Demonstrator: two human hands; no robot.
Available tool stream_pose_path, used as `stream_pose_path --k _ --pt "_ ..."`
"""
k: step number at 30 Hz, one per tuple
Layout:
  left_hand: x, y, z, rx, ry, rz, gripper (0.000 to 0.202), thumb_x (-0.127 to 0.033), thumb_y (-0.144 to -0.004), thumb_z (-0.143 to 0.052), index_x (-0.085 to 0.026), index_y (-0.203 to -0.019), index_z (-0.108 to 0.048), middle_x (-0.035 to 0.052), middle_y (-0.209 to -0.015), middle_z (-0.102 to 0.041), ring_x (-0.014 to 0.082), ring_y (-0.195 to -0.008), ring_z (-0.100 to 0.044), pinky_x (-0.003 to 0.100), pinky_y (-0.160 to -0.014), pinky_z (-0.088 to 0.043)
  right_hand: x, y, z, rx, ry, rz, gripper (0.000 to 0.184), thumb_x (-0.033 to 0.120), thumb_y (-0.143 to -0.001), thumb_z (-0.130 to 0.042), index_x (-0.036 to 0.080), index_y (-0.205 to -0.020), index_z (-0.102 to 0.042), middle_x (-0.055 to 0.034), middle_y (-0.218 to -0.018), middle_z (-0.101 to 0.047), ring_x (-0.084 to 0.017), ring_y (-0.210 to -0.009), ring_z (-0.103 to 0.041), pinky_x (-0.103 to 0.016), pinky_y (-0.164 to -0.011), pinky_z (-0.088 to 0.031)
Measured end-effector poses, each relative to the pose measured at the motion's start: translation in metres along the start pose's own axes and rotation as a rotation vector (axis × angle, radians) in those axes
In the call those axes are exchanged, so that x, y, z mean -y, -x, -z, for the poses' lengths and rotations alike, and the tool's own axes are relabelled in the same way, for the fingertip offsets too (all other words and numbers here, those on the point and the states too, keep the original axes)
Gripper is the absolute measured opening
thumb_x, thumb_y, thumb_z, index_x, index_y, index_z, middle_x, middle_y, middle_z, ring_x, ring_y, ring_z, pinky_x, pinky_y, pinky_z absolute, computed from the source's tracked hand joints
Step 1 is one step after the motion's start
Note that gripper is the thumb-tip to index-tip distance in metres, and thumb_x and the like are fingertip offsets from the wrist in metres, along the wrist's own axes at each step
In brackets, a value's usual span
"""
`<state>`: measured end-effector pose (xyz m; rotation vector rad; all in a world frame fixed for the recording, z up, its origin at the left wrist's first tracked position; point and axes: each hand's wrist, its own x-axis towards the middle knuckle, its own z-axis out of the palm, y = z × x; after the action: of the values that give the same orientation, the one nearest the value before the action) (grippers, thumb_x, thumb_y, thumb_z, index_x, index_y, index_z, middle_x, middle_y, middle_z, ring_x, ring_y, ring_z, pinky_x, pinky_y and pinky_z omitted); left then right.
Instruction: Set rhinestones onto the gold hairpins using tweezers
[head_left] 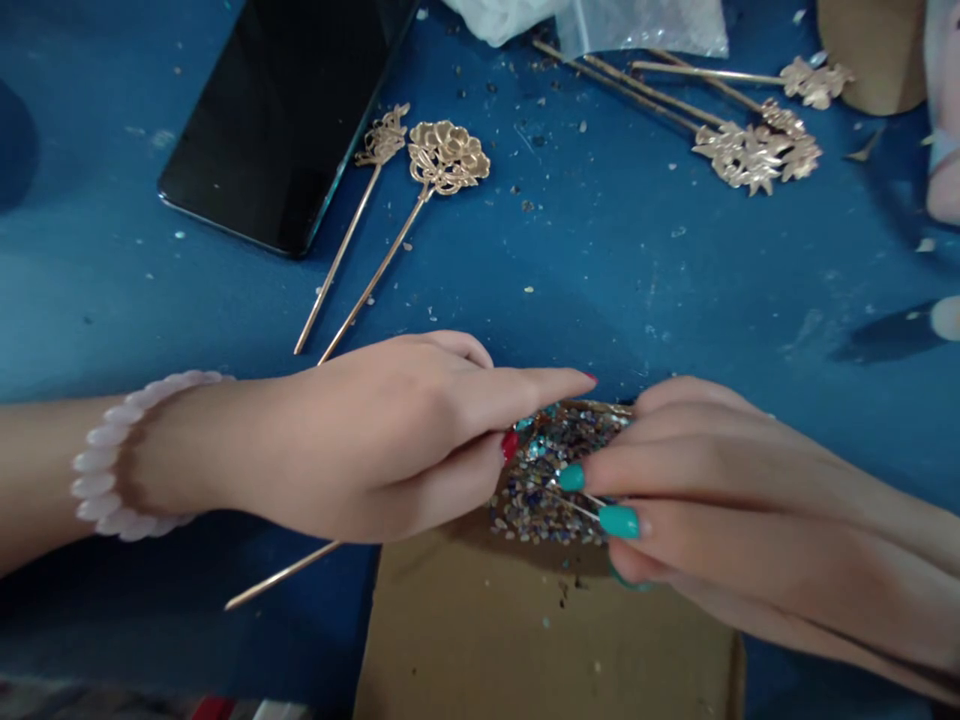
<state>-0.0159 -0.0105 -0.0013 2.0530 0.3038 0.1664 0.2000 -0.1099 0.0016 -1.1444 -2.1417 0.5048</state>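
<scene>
My left hand (390, 430), with a pale beaded bracelet (105, 475) at the wrist, is closed around a gold hairpin (285, 575). The hairpin's stick shows below the hand; its head is hidden by my fingers. A heap of small multicoloured chips (547, 525) lies on brown cardboard (525, 640), partly under both hands. My right hand (720, 500), with teal nails, pinches a thin metal tool (576, 507) over the chips. Whether the tool is tweezers or a needle I cannot tell. My left fingertips are close to the tool's tip.
A black phone (285, 110) lies at the upper left. Beside it are a gold flower hairpin (450, 160) and a smaller gold hairpin (382, 140). Several more hairpins (739, 155) lie at the upper right, near a clear plastic bag (645, 25). Loose chips dot the blue table (600, 260).
</scene>
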Motion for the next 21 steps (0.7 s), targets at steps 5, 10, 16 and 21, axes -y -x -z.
stream_pose_path --k 5,10,16,21 --pt "0.001 0.001 -0.001 -0.002 -0.009 -0.005 0.050 -0.006 -0.091 -0.039 -0.012 -0.140 -0.038 -0.0064 -0.064 -0.061 0.0106 -0.061 -0.059 0.028 -0.094 -0.037 0.005 -0.003 -0.001 -0.173 -0.031 -0.030 0.008 0.029 -0.090 -0.058 0.024 -0.089 -0.064 0.0000 -0.085 -0.072 -0.016 -0.078 -0.070 -0.033 -0.084 -0.060" --pt "0.001 0.001 -0.001 -0.001 -0.016 -0.007 0.049 -0.006 -0.091 -0.038 -0.010 -0.140 -0.038 -0.0050 -0.066 -0.061 0.0108 -0.063 -0.060 0.028 -0.093 -0.037 0.005 0.000 -0.002 -0.193 0.035 -0.036 0.009 0.028 -0.090 -0.057 0.026 -0.090 -0.066 0.0002 -0.089 -0.073 -0.017 -0.078 -0.071 -0.034 -0.083 -0.061" --pt "0.000 0.000 0.000 0.003 -0.030 0.017 0.050 -0.007 -0.091 -0.038 -0.017 -0.140 -0.039 -0.0038 -0.073 -0.066 0.0116 -0.067 -0.061 0.029 -0.094 -0.038 0.007 0.000 -0.007 -0.259 0.036 -0.081 0.018 0.023 -0.094 -0.050 0.025 -0.084 -0.065 0.0014 -0.089 -0.073 -0.015 -0.080 -0.071 -0.032 -0.085 -0.060" --pt "0.000 0.000 0.000 0.008 -0.043 0.020 0.050 -0.007 -0.091 -0.038 -0.015 -0.141 -0.038 -0.0037 -0.076 -0.067 0.0111 -0.068 -0.061 0.027 -0.092 -0.039 0.019 -0.008 -0.018 -0.373 0.022 -0.158 0.033 0.026 -0.097 -0.044 0.023 -0.071 -0.063 0.0007 -0.078 -0.074 -0.013 -0.073 -0.070 -0.028 -0.079 -0.060"
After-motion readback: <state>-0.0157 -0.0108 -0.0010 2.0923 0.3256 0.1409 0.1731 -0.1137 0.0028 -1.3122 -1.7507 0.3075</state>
